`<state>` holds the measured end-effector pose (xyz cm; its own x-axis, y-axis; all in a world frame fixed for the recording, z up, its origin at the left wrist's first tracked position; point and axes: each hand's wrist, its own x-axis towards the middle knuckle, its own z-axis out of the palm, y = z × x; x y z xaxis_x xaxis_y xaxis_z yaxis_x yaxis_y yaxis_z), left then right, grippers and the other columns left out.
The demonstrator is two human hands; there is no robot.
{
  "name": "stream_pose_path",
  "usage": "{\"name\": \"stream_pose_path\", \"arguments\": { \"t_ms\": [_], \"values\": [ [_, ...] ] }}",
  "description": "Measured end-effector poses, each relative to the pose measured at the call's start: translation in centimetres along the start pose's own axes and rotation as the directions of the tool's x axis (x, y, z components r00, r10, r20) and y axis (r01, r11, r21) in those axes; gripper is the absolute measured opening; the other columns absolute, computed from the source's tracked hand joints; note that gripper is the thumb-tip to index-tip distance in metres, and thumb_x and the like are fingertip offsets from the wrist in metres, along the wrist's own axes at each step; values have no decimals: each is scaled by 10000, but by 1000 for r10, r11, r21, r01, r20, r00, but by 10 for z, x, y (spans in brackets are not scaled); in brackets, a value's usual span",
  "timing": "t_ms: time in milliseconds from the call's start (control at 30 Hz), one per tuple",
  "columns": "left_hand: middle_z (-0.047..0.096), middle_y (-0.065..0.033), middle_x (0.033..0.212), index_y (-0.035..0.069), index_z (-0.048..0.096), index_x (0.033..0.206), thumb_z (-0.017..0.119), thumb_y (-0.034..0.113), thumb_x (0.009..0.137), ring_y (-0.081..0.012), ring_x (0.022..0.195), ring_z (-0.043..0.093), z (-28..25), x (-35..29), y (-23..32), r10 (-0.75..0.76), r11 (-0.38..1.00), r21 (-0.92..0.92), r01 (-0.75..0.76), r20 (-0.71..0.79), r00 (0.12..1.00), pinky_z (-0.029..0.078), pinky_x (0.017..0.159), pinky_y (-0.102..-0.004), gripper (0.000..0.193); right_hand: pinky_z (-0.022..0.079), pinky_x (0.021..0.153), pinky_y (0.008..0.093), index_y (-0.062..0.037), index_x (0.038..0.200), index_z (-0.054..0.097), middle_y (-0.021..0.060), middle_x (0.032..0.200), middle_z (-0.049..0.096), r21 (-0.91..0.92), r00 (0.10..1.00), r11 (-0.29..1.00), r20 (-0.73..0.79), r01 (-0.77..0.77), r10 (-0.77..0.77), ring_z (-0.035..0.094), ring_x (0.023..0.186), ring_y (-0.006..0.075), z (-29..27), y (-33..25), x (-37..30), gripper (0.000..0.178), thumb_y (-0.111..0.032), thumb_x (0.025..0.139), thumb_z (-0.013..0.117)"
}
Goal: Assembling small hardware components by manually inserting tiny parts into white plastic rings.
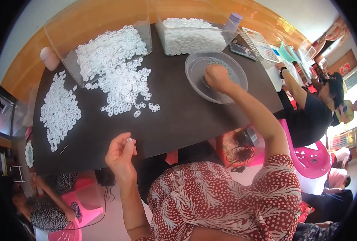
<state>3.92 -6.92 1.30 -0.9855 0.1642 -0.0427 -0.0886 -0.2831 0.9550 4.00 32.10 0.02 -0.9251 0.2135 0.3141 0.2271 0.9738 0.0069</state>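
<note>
My left hand (122, 154) is held just off the near edge of the dark table, thumb and fingers pinched. A small white piece (130, 140) shows at the thumb tip; most of it is hidden. My right hand (218, 77) reaches into a round clear plastic tub (193, 82), fingers closed and pointing down. Small grey-green bits (231, 72) lie on the tub's bottom beside it; what the fingers hold is hidden. Left of the tub, a heap of small white plastic pieces with holes (124, 86) spills from a tipped clear bin (62, 48).
Another spread of white pieces (60, 110) lies at the left, near a thin needle-like stick (64, 150). A second clear bin (194, 38) full of white pieces stands behind the tub. A phone (243, 51) and white basket (260, 43) are at back right. A co-worker (313, 100) sits to the right.
</note>
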Motion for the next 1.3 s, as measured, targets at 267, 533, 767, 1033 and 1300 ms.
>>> {"name": "stream_pose_path", "arguments": {
  "t_ms": [267,533,767,1033,1300],
  "values": [
    [612,-74,749,-6,598,925,602,2,849,-77,562,487,12,-7,-6,-27,998,-47,29,44,999,376,505,-188,76,468,630,340,-2,812,577,137,713,592,589,991,799,28,-122,131,583,666,254,-58,-54,-27,94,-88,784,602],
    [603,-66,769,-33,603,962,631,31,847,-86,642,510,17,-15,-2,-29,991,-123,45,132,991,397,551,-203,134,414,622,216,-39,885,625,-4,817,552,933,986,357,95,-40,-138,500,699,65,-71,-147,-57,107,-4,786,641],
    [574,-8,812,-28,612,956,652,-24,812,-45,695,496,12,-24,0,2,996,-93,7,91,996,398,630,-167,149,401,583,237,-43,864,634,10,760,508,974,970,227,68,-14,-233,486,662,85,-61,-201,-71,98,-4,775,647],
    [534,28,833,-3,606,982,628,3,850,-37,721,472,9,-25,-2,41,996,-80,-34,94,995,385,631,-163,134,389,574,223,-33,878,640,-1,752,505,982,961,125,166,-142,-220,463,649,61,-54,-212,-82,90,-9,792,641],
    [592,-31,809,-34,611,997,606,46,876,-86,652,505,4,-27,-14,52,986,-164,-33,112,992,416,587,-193,145,377,571,203,-21,871,648,-9,777,521,970,955,-10,236,-242,-182,453,647,40,-53,-224,-92,65,-7,808,638]
  ]
}}
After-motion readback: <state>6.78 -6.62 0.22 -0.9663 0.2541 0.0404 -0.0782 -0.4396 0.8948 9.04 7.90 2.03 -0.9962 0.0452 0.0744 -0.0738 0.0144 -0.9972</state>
